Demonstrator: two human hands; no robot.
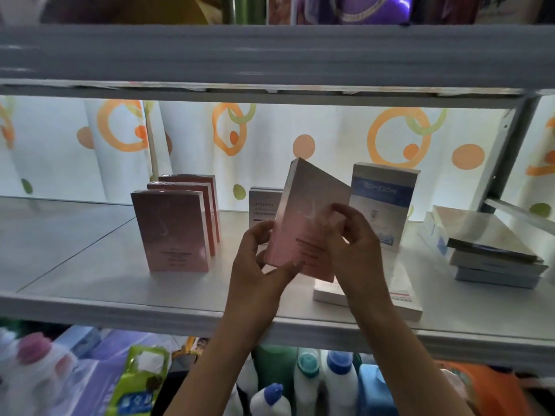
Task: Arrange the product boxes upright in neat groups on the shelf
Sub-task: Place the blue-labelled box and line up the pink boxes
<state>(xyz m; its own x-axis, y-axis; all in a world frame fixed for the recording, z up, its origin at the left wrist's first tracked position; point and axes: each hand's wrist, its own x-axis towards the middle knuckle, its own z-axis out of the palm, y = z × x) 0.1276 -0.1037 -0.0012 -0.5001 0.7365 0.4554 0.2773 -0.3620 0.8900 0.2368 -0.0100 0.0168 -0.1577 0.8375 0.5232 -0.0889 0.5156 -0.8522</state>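
A pink box is held tilted above the white shelf, gripped by both hands. My left hand holds its lower left edge with the thumb under the bottom. My right hand pinches its right side. Three matching pink boxes stand upright in a row at the left. A small white box stands behind the held one. A blue-and-white box stands upright to the right. A white box lies flat under my right wrist.
A stack of flat boxes lies at the shelf's right end beside a grey metal post. A curtain with orange rings hangs behind. The shelf above juts out overhead. Bottles and packets fill the level below.
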